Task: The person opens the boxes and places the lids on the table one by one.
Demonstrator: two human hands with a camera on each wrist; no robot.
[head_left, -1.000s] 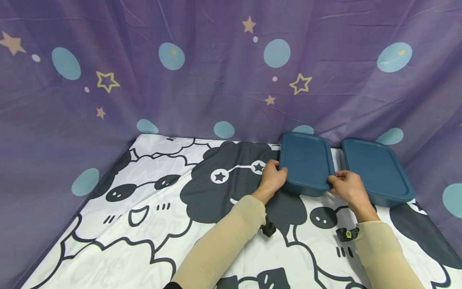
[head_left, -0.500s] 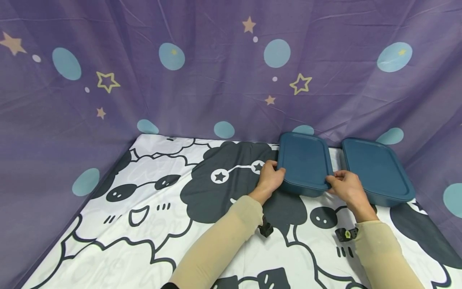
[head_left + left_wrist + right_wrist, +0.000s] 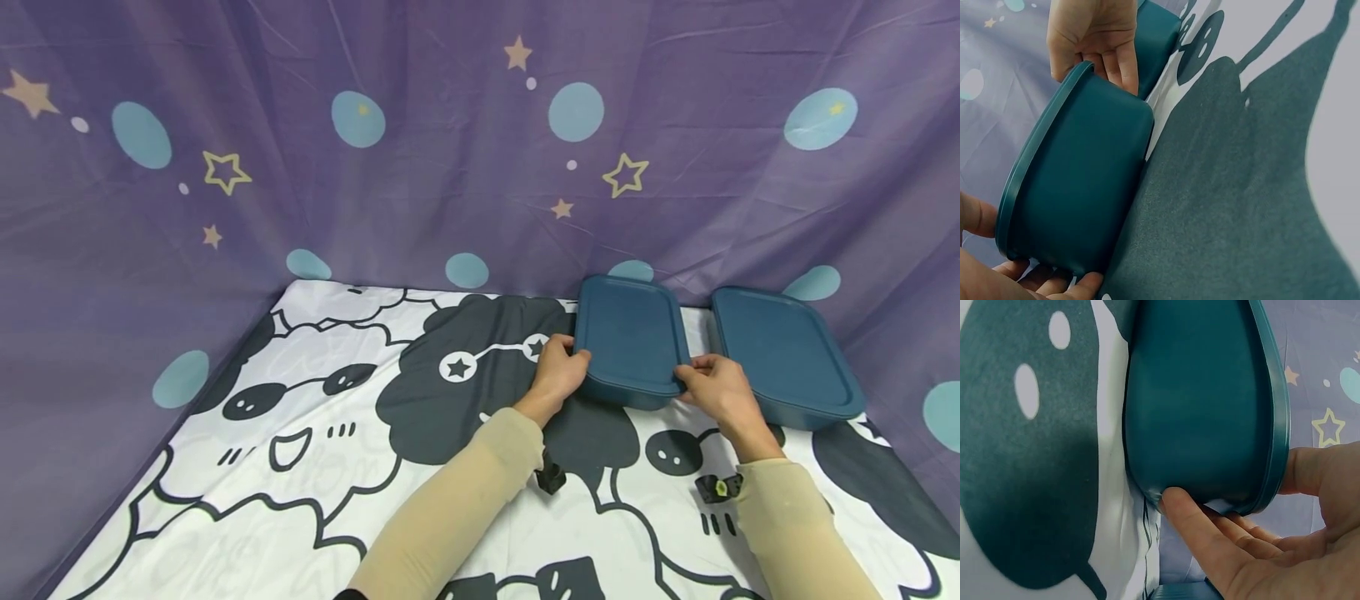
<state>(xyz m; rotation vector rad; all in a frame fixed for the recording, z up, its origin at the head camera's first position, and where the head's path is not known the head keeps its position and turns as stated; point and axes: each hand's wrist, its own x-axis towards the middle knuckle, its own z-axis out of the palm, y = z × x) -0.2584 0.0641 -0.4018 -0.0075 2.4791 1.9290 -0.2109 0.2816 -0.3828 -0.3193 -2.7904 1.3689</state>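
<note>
A dark blue lidded food container (image 3: 632, 333) sits at the back of the cloth, its lid on. My left hand (image 3: 557, 375) grips its near left side, thumb on the lid's edge and fingers against the wall below. On the opposite side my right hand (image 3: 720, 390) holds the near right corner, also with the thumb at the lid's rim. In the right wrist view the fingers (image 3: 1200, 528) lie along the container wall, low down near the cloth. The left wrist view shows the front wall (image 3: 1079, 175) standing upright between both hands.
A second, wider blue lidded container (image 3: 783, 354) stands just to the right, a narrow gap away. Behind both hangs a purple curtain (image 3: 465, 167) with stars and dots. The table cloth (image 3: 315, 483) is white with dark cartoon sheep.
Both hands have shifted slightly left together with the gripped container, so the gap to the second container is a little wider. The second container has stayed in place.
</note>
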